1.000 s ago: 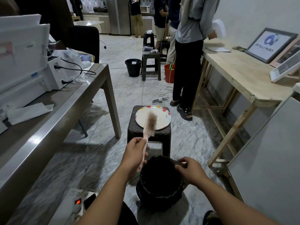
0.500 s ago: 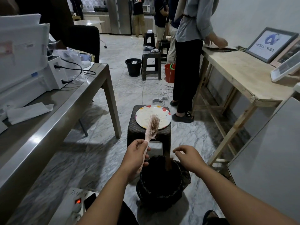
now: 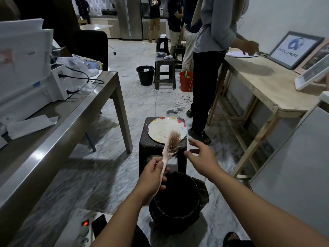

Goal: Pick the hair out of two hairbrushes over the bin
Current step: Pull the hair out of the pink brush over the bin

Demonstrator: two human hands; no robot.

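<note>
My left hand grips the handle of a pink hairbrush, head up and tilted right, with hair among its bristles. The brush stands above the far rim of a black lined bin on the floor. My right hand hovers just right of the brush head, fingers spread, holding nothing. A second hairbrush is nowhere in view.
A dark stool with a patterned plate stands just beyond the bin. A steel table runs along the left, a wooden table on the right. A person stands by it. A power strip lies near my left arm.
My right hand left the bin's rim and rose up beside the brush head, fingers opening. The brush tilted slightly to the right in my left hand.
</note>
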